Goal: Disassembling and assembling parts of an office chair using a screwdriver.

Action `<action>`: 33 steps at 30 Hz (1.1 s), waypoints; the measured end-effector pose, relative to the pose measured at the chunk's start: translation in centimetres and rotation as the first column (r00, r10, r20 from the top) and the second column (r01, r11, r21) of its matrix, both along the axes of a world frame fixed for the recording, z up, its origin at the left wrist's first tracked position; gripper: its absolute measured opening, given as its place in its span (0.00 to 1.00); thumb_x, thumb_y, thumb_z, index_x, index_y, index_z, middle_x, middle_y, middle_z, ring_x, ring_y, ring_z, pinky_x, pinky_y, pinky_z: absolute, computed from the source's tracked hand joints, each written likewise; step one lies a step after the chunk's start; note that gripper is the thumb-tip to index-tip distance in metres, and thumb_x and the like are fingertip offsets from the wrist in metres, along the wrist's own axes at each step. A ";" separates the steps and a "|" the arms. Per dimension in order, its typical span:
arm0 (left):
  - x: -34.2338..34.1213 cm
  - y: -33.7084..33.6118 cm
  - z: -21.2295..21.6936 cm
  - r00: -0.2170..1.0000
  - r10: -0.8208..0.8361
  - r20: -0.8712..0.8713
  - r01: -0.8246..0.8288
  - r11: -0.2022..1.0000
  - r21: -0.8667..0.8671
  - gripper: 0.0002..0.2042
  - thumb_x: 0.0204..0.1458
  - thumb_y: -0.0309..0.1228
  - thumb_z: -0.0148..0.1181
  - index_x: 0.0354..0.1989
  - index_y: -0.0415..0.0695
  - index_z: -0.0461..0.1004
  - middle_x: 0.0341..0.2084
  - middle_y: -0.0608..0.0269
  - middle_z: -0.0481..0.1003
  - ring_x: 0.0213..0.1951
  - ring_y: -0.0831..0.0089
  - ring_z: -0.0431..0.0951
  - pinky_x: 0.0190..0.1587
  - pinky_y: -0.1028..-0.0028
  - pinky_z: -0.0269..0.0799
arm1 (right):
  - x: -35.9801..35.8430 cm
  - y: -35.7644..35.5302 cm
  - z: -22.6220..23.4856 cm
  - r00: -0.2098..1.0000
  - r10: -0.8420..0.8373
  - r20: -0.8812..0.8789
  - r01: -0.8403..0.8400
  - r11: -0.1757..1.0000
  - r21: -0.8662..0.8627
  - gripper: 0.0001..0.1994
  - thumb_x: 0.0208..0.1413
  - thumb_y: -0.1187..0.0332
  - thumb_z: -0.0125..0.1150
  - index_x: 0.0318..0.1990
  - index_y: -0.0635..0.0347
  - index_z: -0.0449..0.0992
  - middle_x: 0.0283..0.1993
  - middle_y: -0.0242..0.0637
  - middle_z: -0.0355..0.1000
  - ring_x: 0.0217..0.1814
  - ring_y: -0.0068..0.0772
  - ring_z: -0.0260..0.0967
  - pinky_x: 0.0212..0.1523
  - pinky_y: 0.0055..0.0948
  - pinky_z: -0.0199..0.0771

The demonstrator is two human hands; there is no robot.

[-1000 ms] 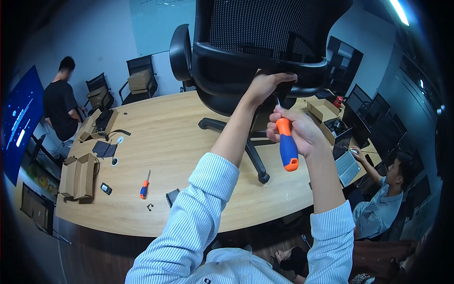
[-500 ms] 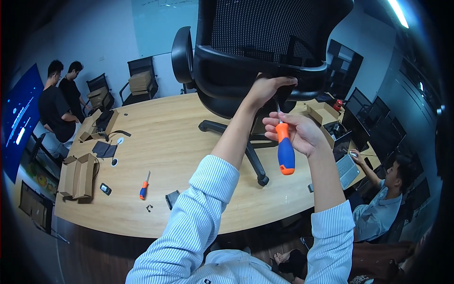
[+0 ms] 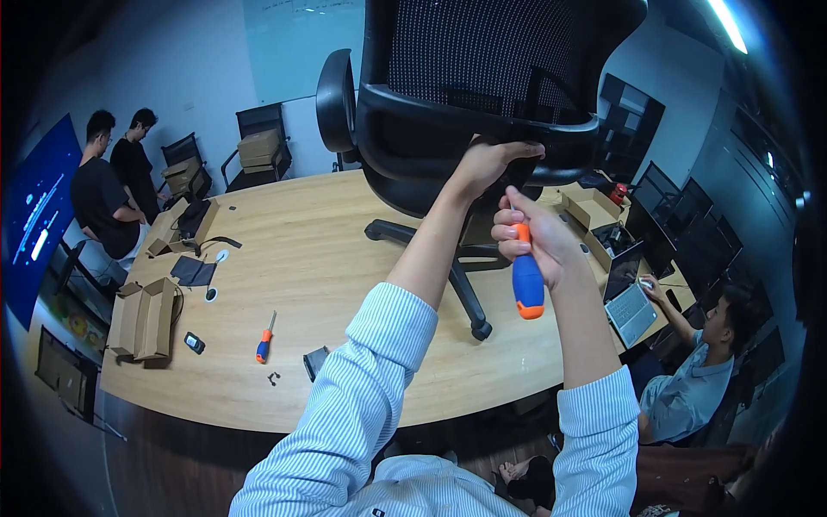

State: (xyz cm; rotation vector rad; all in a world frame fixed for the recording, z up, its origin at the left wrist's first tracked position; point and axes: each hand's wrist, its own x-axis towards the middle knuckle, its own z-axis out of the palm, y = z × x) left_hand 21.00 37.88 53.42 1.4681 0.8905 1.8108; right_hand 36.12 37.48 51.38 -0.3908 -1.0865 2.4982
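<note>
A black mesh-back office chair (image 3: 478, 129) stands upright on the table, its rear toward me. My left hand (image 3: 484, 168) is closed on the lower back of the chair, around the support under the backrest; some of its fingers are hidden behind. Just below and to the right, my right hand (image 3: 543, 237) grips a blue and orange screwdriver (image 3: 528, 289). Its fingers wrap the upper handle and shaft, with the shaft pointing up toward the chair support. The screwdriver's tip is hidden, so I cannot tell whether it touches a screw.
On the wooden table (image 3: 345, 233) lie a second screwdriver (image 3: 265, 338), small dark parts (image 3: 274, 378), a small black device (image 3: 195, 343) and an open cardboard box (image 3: 142, 320). A seated person (image 3: 693, 370) uses a laptop (image 3: 631, 312) at right; two people stand far left.
My right hand's fingers have closed higher around the screwdriver and its shaft. The handle has shifted slightly right and tilts differently. My left hand stays at the chair support.
</note>
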 end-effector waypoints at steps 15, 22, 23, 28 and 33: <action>-0.2 0.1 -0.1 0.999 0.019 -0.031 -0.020 0.999 -0.025 0.10 0.51 0.26 0.61 0.39 0.35 0.81 0.36 0.55 0.82 0.41 0.72 0.80 0.51 0.76 0.70 | 0.5 -0.9 0.4 0.957 -0.219 0.189 0.158 0.943 0.292 0.16 0.65 0.62 0.51 0.49 0.68 0.71 0.37 0.39 0.75 0.33 0.25 0.70 0.33 0.25 0.76; 0.0 -0.2 0.1 0.998 0.030 -0.056 -0.033 0.998 -0.045 0.10 0.51 0.27 0.60 0.40 0.36 0.81 0.37 0.56 0.82 0.42 0.71 0.80 0.53 0.75 0.69 | -0.1 -0.9 -0.4 0.979 -0.169 0.118 0.157 0.982 0.100 0.17 0.63 0.60 0.57 0.51 0.64 0.66 0.20 0.25 0.63 0.30 0.23 0.66 0.27 0.19 0.77; 0.0 -0.3 0.2 0.997 0.042 -0.071 -0.045 0.998 -0.037 0.10 0.51 0.27 0.60 0.40 0.36 0.81 0.38 0.56 0.82 0.42 0.71 0.80 0.53 0.75 0.69 | -0.1 -0.7 -0.4 0.993 -0.090 0.076 0.086 0.995 0.050 0.17 0.65 0.60 0.52 0.52 0.64 0.63 0.20 0.24 0.61 0.31 0.24 0.64 0.27 0.18 0.72; -0.2 -0.4 0.1 0.999 0.034 -0.039 -0.035 0.998 -0.046 0.11 0.51 0.28 0.61 0.40 0.36 0.81 0.38 0.56 0.82 0.42 0.72 0.80 0.53 0.76 0.69 | 0.3 -0.2 0.0 1.000 -0.009 0.018 0.009 1.000 0.004 0.16 0.69 0.62 0.40 0.54 0.67 0.63 0.26 0.28 0.60 0.29 0.25 0.59 0.25 0.20 0.66; -0.2 0.0 0.0 0.997 0.042 -0.064 -0.045 0.998 -0.040 0.11 0.51 0.27 0.61 0.40 0.35 0.81 0.37 0.55 0.82 0.42 0.71 0.80 0.53 0.76 0.70 | 0.4 -0.8 -0.2 0.972 -0.212 0.100 0.191 0.964 0.184 0.15 0.66 0.65 0.49 0.51 0.69 0.68 0.35 0.36 0.68 0.40 0.29 0.71 0.39 0.27 0.79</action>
